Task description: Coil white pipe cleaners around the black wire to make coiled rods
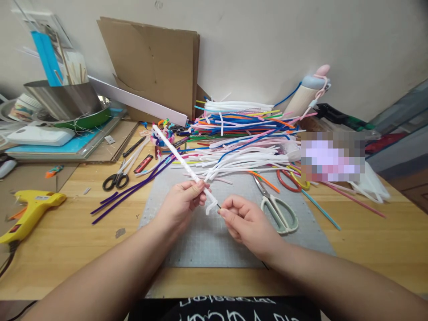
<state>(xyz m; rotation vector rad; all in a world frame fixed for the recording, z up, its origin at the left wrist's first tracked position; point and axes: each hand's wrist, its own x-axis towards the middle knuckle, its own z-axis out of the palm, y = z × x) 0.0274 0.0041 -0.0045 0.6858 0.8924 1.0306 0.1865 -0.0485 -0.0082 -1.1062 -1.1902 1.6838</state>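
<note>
Pinched between thumb and fingers, a white fuzzy rod (pixel 179 158) slants up and to the left from my left hand (pixel 187 198). It looks like white pipe cleaner wound round a thin core, with a loose white end (pixel 210 207) bent below the fingers. My right hand (pixel 245 223) is closed on a thin dark stick (pixel 219 206) that reaches to the rod's lower end. Both hands are above a grey cutting mat (pixel 187 249). Scissors with pale green handles (pixel 279 214) lie just right of my right hand.
Bundles of coloured pipe cleaners (pixel 244 129) cover the back of the table. On the left are a yellow hot glue gun (pixel 36 203), black-handled scissors (pixel 115 180) and purple pipe cleaners (pixel 133 189). Cardboard sheets (pixel 150 67) lean on the wall; a tumbler (pixel 304 93) stands back right.
</note>
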